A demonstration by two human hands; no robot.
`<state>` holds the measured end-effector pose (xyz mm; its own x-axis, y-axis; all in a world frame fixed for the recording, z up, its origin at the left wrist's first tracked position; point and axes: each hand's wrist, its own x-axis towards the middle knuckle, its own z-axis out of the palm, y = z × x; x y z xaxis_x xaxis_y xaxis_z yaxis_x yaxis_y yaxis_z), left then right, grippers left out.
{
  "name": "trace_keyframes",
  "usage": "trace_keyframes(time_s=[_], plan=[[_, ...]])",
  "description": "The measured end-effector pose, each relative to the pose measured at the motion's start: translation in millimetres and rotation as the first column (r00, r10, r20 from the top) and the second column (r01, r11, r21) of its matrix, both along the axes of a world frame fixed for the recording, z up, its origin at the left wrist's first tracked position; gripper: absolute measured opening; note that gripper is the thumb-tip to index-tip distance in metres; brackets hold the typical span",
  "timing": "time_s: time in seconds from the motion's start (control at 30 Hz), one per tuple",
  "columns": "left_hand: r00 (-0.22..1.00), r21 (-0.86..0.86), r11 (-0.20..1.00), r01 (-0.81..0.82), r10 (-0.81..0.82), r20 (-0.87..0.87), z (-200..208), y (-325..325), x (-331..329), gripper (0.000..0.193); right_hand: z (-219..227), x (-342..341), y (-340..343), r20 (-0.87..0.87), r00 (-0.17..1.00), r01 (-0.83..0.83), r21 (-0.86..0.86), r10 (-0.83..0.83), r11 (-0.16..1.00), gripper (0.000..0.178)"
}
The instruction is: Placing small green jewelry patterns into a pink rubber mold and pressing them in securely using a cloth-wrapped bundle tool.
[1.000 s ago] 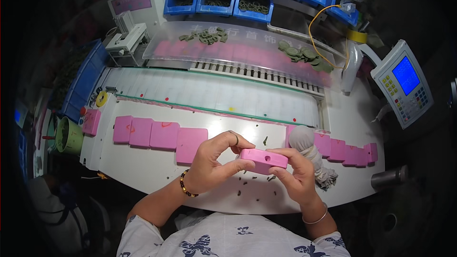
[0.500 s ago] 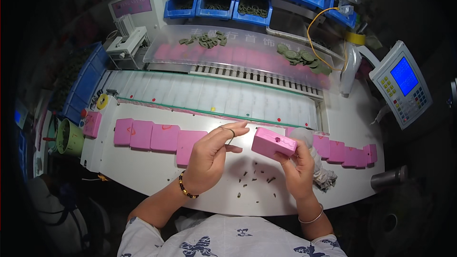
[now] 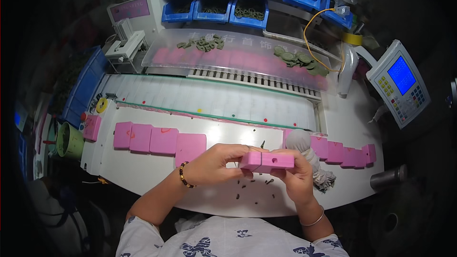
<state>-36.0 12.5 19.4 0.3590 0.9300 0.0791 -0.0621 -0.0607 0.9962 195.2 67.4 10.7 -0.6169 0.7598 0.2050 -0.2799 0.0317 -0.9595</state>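
Although partly hidden by the grip, found one pink block (image 3: pixel 267 163) above the white surface (image 3: pixel 209 202), grasped at its left end by the left hand (image 3: pixel 221 164) and at its right end by the right hand (image 3: pixel 299 173). Noted a dark band (image 3: pixel 260 162) across the block's narrow face beside the left hand, and a hole (image 3: pixel 274 160) nearer the right hand. Recorded a row of pink blocks (image 3: pixel 164 141) left of the left hand, a grey cloth bundle (image 3: pixel 299 140) just beyond the right hand, and small dark pieces (image 3: pixel 269 181) scattered near the hands
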Motion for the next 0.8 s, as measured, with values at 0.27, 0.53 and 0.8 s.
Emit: trace_keyframes(time_s=[0.27, 0.53, 0.8], plan=[[0.903, 0.019, 0.923, -0.385, 0.373, 0.213, -29.6, -21.3, 19.5, 0.045, -10.3, -10.4, -0.9, -0.196, 0.976, 0.009, -0.411, -0.098, 0.912, 0.036], [0.639, -0.17, 0.832, -0.528, 0.522, 0.565, -42.5, -13.0, -3.1, 0.037, -7.6, -4.1, 4.3, -0.307, 0.951, -0.137, -0.553, -0.048, 0.822, 0.038], [0.857, -0.089, 0.968, 0.235, -0.163, 0.488, -14.1, -15.5, 12.0, 0.071, 2.8, -6.9, 9.3, -0.243, 0.932, -0.317, -0.185, 0.269, 0.93, 0.031]])
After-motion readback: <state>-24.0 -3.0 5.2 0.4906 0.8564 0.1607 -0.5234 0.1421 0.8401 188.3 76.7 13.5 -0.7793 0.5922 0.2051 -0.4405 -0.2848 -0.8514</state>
